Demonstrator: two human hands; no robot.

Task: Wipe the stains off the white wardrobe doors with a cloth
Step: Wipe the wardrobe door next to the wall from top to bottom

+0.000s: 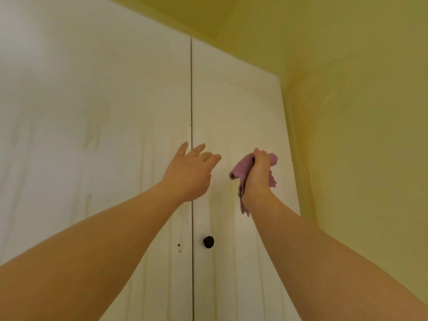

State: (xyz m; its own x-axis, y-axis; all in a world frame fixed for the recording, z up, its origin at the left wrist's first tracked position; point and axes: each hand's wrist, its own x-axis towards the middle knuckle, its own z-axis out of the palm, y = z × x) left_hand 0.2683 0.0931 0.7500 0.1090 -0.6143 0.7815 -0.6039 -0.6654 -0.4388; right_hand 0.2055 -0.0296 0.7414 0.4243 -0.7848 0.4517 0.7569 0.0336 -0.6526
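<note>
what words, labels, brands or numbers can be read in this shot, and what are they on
None: no text shows anywhere.
The white wardrobe doors, the dark knob, the pink cloth gripped in the right hand and the yellow wall bear no letters or numbers.
The dark specks left of the knob are marks, not writing.

Inspection is finding no readable text, label, brand, number or sign. The doors (115,112), the cloth (242,169), the knob (208,242) and the wall (359,135) are showing no legible lettering.
</note>
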